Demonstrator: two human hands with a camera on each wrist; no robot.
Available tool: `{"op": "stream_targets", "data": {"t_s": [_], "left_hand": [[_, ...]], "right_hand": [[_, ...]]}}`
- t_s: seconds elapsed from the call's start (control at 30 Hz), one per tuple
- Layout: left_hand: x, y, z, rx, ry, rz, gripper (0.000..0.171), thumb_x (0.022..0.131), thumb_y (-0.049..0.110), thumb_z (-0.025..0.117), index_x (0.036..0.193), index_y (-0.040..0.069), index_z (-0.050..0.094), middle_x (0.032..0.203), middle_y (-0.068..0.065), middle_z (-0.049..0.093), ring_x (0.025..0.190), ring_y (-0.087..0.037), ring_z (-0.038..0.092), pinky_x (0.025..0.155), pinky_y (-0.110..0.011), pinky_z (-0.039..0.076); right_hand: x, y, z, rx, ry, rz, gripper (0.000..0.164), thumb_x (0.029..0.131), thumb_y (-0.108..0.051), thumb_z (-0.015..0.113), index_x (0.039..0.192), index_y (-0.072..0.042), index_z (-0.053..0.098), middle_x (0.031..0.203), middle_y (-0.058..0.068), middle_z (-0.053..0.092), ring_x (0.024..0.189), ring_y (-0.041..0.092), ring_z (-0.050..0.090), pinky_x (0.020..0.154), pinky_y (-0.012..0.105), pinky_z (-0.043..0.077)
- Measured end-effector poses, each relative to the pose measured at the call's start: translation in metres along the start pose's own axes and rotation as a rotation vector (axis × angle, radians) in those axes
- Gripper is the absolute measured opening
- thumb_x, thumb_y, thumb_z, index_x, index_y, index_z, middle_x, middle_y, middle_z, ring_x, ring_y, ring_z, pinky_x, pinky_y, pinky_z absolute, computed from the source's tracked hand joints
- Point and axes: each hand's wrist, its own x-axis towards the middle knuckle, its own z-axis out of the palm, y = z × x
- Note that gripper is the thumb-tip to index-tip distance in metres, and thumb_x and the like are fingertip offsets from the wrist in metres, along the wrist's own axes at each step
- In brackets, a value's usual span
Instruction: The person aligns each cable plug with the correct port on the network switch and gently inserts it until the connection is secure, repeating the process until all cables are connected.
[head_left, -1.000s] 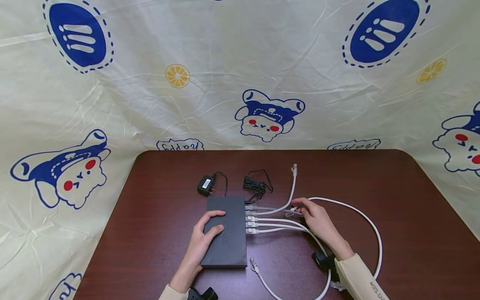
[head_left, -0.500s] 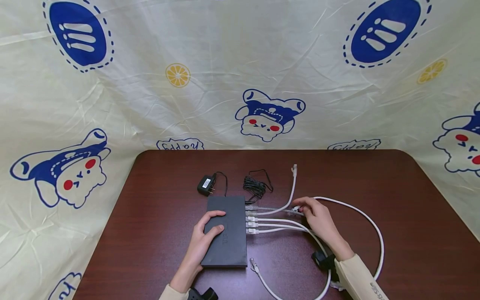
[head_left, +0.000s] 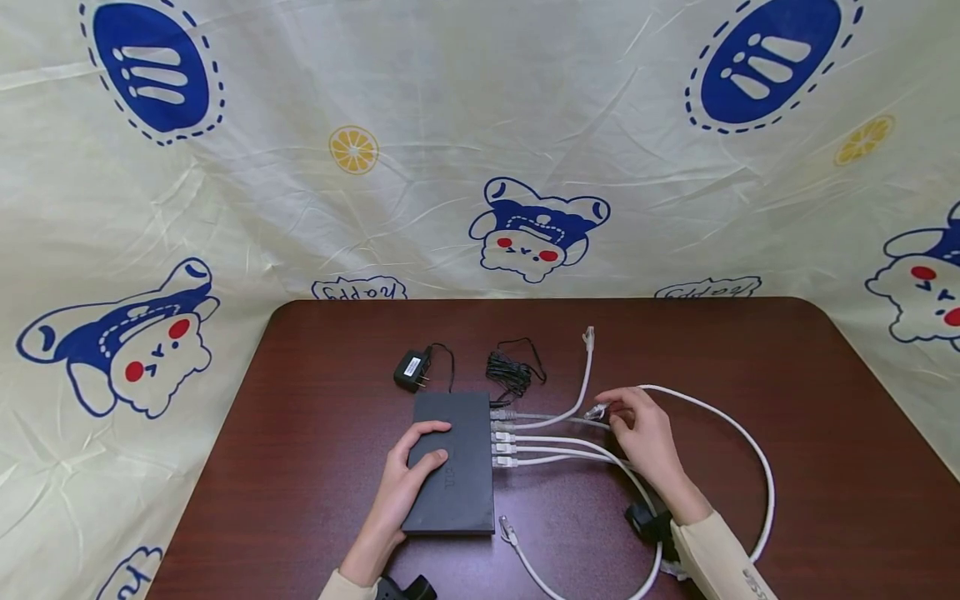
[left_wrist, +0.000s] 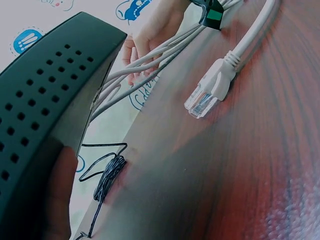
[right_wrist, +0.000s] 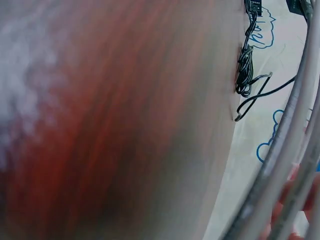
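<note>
My left hand (head_left: pixel 405 471) grips the left side of a flat black network switch (head_left: pixel 461 500), thumb and a finger on its top. The left wrist view shows the perforated face of the switch (left_wrist: pixel 45 85) and a finger along its edge. Several Ethernet cables run from ports on its right side, their plugs (head_left: pixel 504 449) seated in a row. To the right, my right hand (head_left: pixel 647 433) pinches the loose end of a white Ethernet cable, its clear plug (head_left: pixel 596 412) sticking out left of the fingertips. In the right wrist view, blurred cables partly cover the fingers (right_wrist: pixel 282 210).
Behind the switch lie a black power adapter (head_left: pixel 412 371) and a bundled black cord (head_left: pixel 512 373). One loose Ethernet plug (head_left: pixel 588 337) points to the back; another (head_left: pixel 507 531) lies at the front. A white cable loop (head_left: pixel 765 483) curves over the brown table (head_left: pixel 840 467) at right.
My right hand has shifted a little to the right and back, lifting the pinched plug along and drawing the white cable loop outward. The left hand and the switch stay put.
</note>
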Motion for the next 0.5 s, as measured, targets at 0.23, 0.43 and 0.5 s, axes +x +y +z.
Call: {"op": "stream_targets", "data": {"t_s": [0.23, 0.43, 0.5], "left_hand": [[-0.0001, 0.0009, 0.0006, -0.002, 0.002, -0.001, 0.030, 0.090, 0.012, 0.063, 0.120, 0.014, 0.062, 0.126, -0.010, 0.051, 0.097, -0.027, 0.051, 0.077, -0.035, 0.044], [-0.0002, 0.0014, 0.0010, 0.007, 0.005, -0.002, 0.030, 0.090, 0.013, 0.064, 0.120, 0.015, 0.062, 0.127, -0.009, 0.051, 0.100, -0.027, 0.050, 0.079, -0.036, 0.043], [-0.0002, 0.0014, 0.0011, 0.008, 0.005, -0.001, 0.030, 0.090, 0.013, 0.064, 0.120, 0.015, 0.062, 0.127, -0.008, 0.052, 0.100, -0.027, 0.050, 0.080, -0.036, 0.043]], "right_hand": [[0.0014, -0.0020, -0.0021, 0.031, 0.072, -0.096, 0.035, 0.066, 0.026, 0.066, 0.093, 0.003, 0.067, 0.090, 0.008, 0.060, 0.076, 0.020, 0.058, 0.070, 0.014, 0.046], [0.0009, -0.0066, -0.0031, 0.019, 0.099, -0.171, 0.035, 0.064, 0.024, 0.074, 0.091, 0.002, 0.068, 0.091, 0.007, 0.060, 0.077, 0.016, 0.057, 0.070, 0.016, 0.046], [0.0010, -0.0082, -0.0042, 0.013, 0.112, -0.187, 0.035, 0.065, 0.023, 0.074, 0.091, 0.001, 0.069, 0.091, 0.006, 0.061, 0.077, 0.014, 0.057, 0.071, 0.013, 0.045]]}}
